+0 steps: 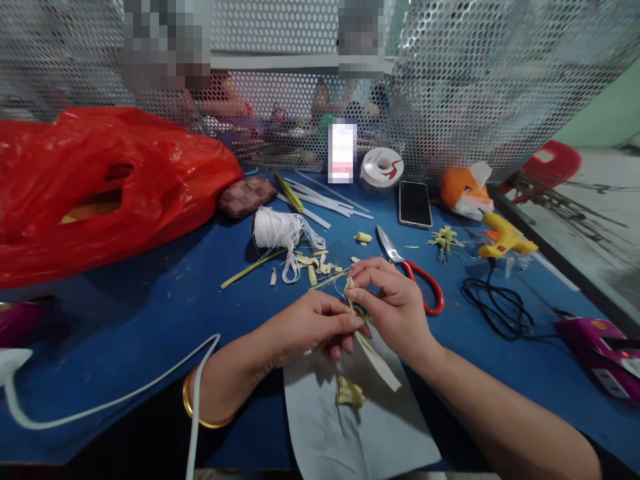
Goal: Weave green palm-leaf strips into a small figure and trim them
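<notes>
On the left of the blue desk [165,320], a crumpled, shiny red plastic bag [170,180] lies with a torn-looking opening in its side, and in front of it a white cable [140,381] runs across to the left forearm, which wears a gold bangle [186,393]. A brown checked pouch [247,197] touches or nearly touches the bag's end; next come a thin green stalk [253,269], a roll of white string [270,229] with loose loops, and pale cut scraps [313,275]. The left hand [325,323] pinches the lower part of a leafy strip [377,363] between thumb and fingers, just above a sheet of white paper [395,440] at the near edge. The strip is pale cream-green, with a flat, broad tail slanting down to the right, a small light tip at the top and thin strands curling around its middle, which the fingers partly hide. Below it, a yellowish folded piece [349,392] rests on the paper. The right hand [395,297] grips the upper end between thumb and fingertips. Red-handled scissors [410,270] lie just beyond that hand, then a green knotted piece [445,241] and, farther right, a yellow glue gun [505,237].
</notes>
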Tool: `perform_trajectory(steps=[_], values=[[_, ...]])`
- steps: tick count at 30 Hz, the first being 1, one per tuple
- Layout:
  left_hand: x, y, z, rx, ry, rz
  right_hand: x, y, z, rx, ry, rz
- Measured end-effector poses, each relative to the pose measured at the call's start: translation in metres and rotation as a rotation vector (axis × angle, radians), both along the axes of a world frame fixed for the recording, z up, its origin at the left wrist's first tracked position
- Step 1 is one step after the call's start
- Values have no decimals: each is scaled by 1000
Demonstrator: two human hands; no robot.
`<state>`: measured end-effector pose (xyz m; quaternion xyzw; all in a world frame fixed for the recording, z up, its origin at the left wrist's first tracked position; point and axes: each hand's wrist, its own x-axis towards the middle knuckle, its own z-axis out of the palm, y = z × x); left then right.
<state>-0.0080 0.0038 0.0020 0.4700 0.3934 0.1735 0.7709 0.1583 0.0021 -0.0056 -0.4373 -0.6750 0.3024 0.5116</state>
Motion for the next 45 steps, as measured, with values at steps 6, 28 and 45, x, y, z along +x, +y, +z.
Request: perform_trajectory(steps=[6,28,45], values=[[1,2,2,-148,-138,292,11,12,3,-57,22,-198],[6,3,7,-41,-309,628,-7,-14,3,-70,-210,212],[6,4,3,-146,-369,675,-14,-22,0,14,-374,167]])
